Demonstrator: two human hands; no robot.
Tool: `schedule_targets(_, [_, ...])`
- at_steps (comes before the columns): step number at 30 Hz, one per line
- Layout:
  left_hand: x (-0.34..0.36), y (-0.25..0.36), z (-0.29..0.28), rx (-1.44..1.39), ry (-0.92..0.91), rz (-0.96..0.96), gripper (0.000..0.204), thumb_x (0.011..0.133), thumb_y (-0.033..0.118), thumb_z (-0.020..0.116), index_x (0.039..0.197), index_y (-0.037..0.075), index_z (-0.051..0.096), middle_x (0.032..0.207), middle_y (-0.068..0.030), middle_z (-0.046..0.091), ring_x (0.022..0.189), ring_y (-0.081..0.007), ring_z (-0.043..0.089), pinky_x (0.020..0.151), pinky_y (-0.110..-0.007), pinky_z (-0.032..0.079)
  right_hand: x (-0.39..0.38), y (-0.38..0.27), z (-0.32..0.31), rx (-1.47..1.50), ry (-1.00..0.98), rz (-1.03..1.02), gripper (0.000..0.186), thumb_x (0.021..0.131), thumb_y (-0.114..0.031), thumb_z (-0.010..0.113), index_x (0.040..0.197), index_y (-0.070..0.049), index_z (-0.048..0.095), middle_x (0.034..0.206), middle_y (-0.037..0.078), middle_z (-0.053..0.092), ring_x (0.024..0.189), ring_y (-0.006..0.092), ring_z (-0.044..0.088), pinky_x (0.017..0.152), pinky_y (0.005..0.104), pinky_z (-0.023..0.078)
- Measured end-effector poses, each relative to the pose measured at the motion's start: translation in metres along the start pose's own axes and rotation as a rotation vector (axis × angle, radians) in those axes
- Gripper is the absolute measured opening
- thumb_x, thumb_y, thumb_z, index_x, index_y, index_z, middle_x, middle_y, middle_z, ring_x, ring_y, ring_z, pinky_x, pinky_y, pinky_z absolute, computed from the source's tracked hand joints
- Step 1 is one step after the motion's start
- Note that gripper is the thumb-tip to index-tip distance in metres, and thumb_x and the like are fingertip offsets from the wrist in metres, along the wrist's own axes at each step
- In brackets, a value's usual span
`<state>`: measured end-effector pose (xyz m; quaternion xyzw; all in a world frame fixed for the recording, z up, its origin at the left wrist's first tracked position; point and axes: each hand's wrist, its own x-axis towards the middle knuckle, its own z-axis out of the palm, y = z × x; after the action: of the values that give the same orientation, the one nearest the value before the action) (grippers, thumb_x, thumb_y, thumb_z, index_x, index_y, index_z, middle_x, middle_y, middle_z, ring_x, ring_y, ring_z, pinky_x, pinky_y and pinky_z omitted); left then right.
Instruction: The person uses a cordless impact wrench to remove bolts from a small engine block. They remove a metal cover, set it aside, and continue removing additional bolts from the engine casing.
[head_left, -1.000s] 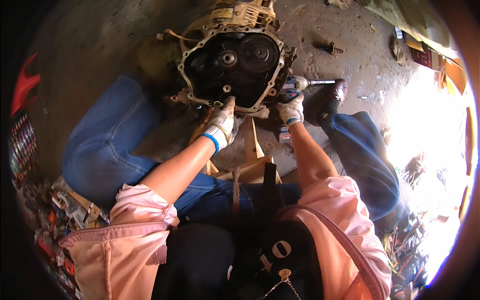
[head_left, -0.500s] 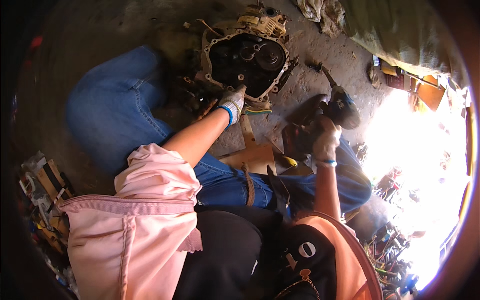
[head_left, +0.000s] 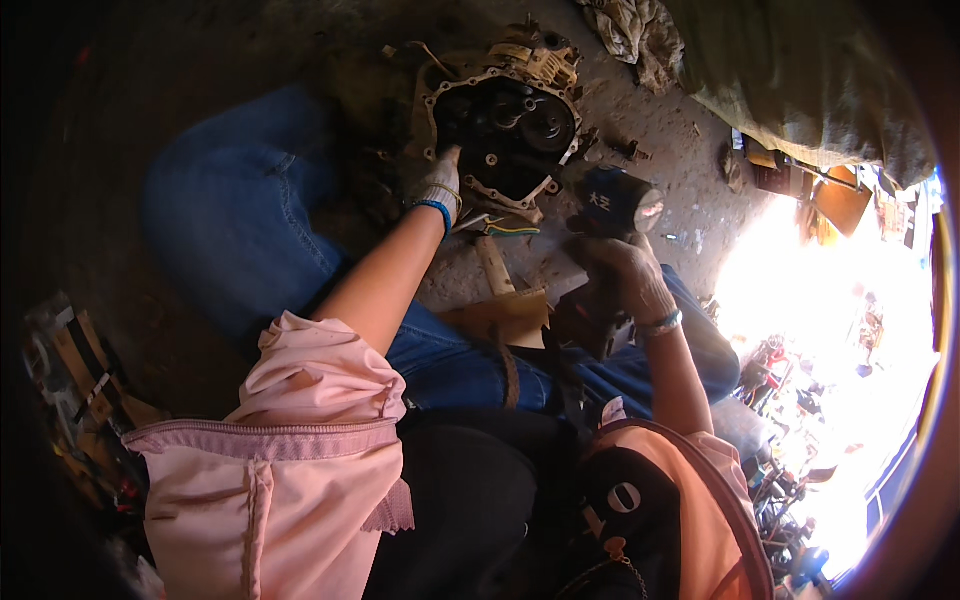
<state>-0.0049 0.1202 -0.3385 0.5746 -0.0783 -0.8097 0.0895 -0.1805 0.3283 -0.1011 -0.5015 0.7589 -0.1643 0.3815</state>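
1. A dirty concrete floor (head_left: 690, 200) in dim light, with harsh sun glare at the right edge of the frame; the person sits on the floor, legs in blue jeans (head_left: 230, 220) spread around the work.
2. An open engine case (head_left: 505, 125) lies on the floor at upper centre, its round face turned up, gears and dark innards showing inside a pale gasket rim.
3. The left hand (head_left: 438, 182), in a grimy glove with a blue cuff, rests on the case's lower left rim, fingers closed against the edge, steadying it.
4. The right hand (head_left: 625, 275), also gloved, is wrapped tight round the grip of a dark power tool (head_left: 610, 215) at centre right.
5. The case lies up and to the left of the tool; the tool's head points toward the upper right, away from the case. The left hand is already on the case, the right is near but apart.
6. A cardboard scrap (head_left: 505, 318) lies on the floor between the legs, below the case.
7. Farther out: a crumpled rag (head_left: 630, 35) at the top, small bolts (head_left: 625, 150) just right of the case, a drab tarp (head_left: 800, 80) at upper right, and cluttered parts (head_left: 80, 370) at the left edge.
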Motion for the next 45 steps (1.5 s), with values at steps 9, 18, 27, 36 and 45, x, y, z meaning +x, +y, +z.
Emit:
schedule_targets(9, [-0.06, 0.059, 0.033, 1.119, 0.622, 0.761, 0.075, 0.082, 0.04, 0.077, 0.142, 0.004, 0.05, 0.146, -0.0202, 0.053, 0.141, -0.0354, 0.043, 0.116, -0.046, 0.038, 0.042, 0.012, 0.014, 0.011, 0.064, 0.009, 0.028, 0.084, -0.009, 0.067, 0.11, -0.001, 0.075, 0.1, 0.011, 0.072, 0.089, 0.0229, 0.068, 0.079, 0.0316, 0.053])
schedule_targets(18, [-0.048, 0.084, 0.024, 1.373, 0.468, 0.527, 0.043, 0.085, 0.04, 0.071, 0.117, 0.011, 0.067, 0.124, -0.016, 0.069, 0.115, -0.0366, 0.066, 0.096, -0.049, 0.053, 0.065, 0.009, 0.022, 0.374, -0.013, 0.487, 0.026, 0.087, -0.019, 0.069, 0.107, -0.004, 0.075, 0.092, 0.009, 0.067, 0.085, 0.0187, 0.063, 0.076, 0.0309, 0.051])
schedule_targets(27, [-0.045, 0.083, 0.026, 1.424, 0.505, 0.543, 0.039, 0.086, 0.04, 0.068, 0.116, 0.015, 0.071, 0.116, -0.013, 0.073, 0.107, -0.0345, 0.071, 0.091, -0.048, 0.057, 0.075, -0.018, 0.008, -0.078, -0.092, 0.23, 0.024, 0.083, -0.02, 0.072, 0.106, -0.014, 0.076, 0.097, 0.015, 0.069, 0.093, 0.0307, 0.067, 0.081, 0.038, 0.053])
schedule_targets(36, [-0.037, 0.084, 0.026, 1.409, 0.472, 0.457, 0.044, 0.088, 0.037, 0.067, 0.126, 0.015, 0.064, 0.12, -0.014, 0.072, 0.112, -0.0327, 0.07, 0.095, -0.046, 0.057, 0.09, -0.029, -0.006, -0.191, -0.215, 0.043, 0.028, 0.076, -0.008, 0.073, 0.103, -0.012, 0.077, 0.102, 0.014, 0.071, 0.098, 0.0367, 0.068, 0.084, 0.0401, 0.054])
schedule_targets(45, [-0.035, 0.078, 0.027, 1.394, 0.478, 0.465, 0.042, 0.09, 0.037, 0.064, 0.124, 0.011, 0.065, 0.119, -0.017, 0.071, 0.109, -0.0365, 0.069, 0.092, -0.05, 0.056, 0.113, -0.003, -0.018, -0.25, -0.159, -0.272, 0.04, 0.069, -0.001, 0.072, 0.109, -0.008, 0.071, 0.106, 0.015, 0.069, 0.101, 0.0359, 0.066, 0.089, 0.0407, 0.054])
